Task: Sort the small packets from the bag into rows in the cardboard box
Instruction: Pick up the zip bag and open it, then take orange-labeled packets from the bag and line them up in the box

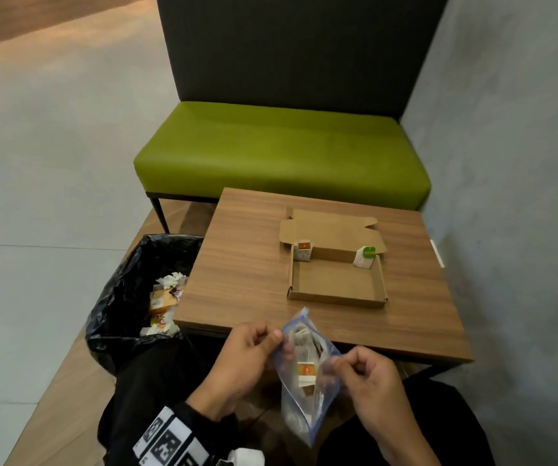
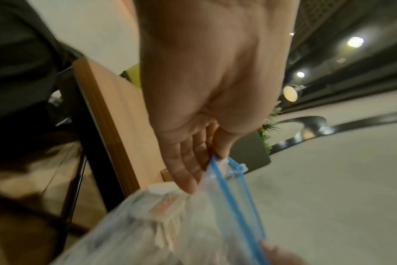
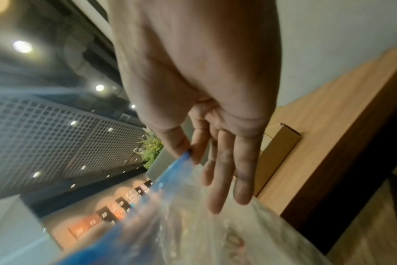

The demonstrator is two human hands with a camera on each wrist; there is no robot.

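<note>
Wooden table (image 1: 244, 264); hands pinch bag (image 1: 307, 381) mouth, bag hanging upright.

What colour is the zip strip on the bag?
Blue, along the mouth of the clear bag; the left wrist view shows it best.

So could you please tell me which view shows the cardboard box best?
The head view: the whole box shows, open on the table, with two packets at its far corners. The right wrist view catches only one corner, the left wrist view just a sliver past the fingers.
</note>
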